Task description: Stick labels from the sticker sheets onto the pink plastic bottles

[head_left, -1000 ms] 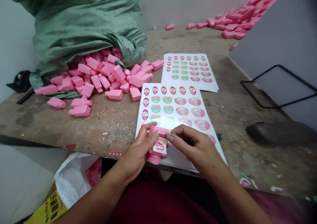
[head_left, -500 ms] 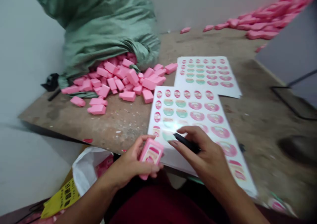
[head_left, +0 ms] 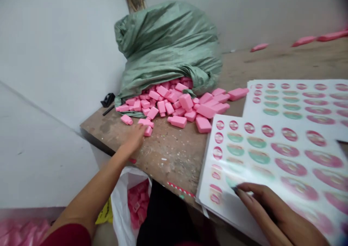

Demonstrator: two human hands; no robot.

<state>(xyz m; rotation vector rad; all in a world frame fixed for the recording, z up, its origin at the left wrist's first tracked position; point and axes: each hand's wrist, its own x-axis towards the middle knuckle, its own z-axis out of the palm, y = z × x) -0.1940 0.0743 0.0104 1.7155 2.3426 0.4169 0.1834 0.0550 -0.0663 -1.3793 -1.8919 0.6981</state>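
Note:
My left hand (head_left: 135, 139) reaches out to a pink bottle (head_left: 147, 131) at the near edge of the pile; its fingers are blurred, and whether they grip the bottle is unclear. Small pink bottles (head_left: 178, 121) spill from the mouth of a green sack (head_left: 174, 46). Over the lower left of the front sticker sheet (head_left: 223, 202) is my right hand (head_left: 261, 206), closed on a dark, thin tool (head_left: 235, 190) whose tip shows between the fingers. Round and oval pink and green stickers cover the sheet.
Another sticker sheet (head_left: 251, 104) lies behind the front one. Below the table edge hangs a white bag (head_left: 119, 202) with pink bottles inside. A black tape dispenser (head_left: 107, 99) stands at the table's left corner. More pink bottles (head_left: 259, 47) lie near the back wall.
The view has swung left. My left hand, which held a labelled pink bottle, no longer shows it and has moved out to the pile. My right hand stays over the front sheet with the dark tool.

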